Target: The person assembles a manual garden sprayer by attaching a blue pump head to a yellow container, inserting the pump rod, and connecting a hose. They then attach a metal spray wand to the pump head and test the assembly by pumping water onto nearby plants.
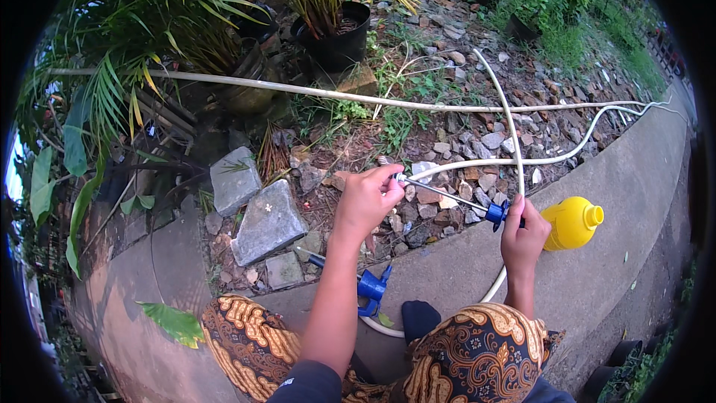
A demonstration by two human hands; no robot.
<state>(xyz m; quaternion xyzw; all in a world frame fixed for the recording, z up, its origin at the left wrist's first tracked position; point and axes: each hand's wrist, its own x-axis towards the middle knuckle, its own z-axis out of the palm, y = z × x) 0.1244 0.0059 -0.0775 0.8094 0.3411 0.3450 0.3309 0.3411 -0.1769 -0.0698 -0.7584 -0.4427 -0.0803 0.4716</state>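
Between my hands stretches a thin metal pump rod [447, 195], slanting down to the right. Its whitish tip is pinched in the closed fingers of my left hand [367, 205]. At the other end, my right hand [522, 235] is closed around a blue plastic knob [496, 213], partly hidden by the fingers. Just right of that hand a yellow plastic bottle [571, 223] lies on its side, its open neck pointing right. A blue trigger spray head [371, 291] rests on the ground beyond my knees, right of my left forearm.
A pale hose [498, 110] runs across the stony soil, with another length looping behind my right hand. Concrete blocks [268, 222] lie left of my left hand. Potted plants in black pots [332, 37] stand at the back. A concrete path [619, 186] curves along the right.
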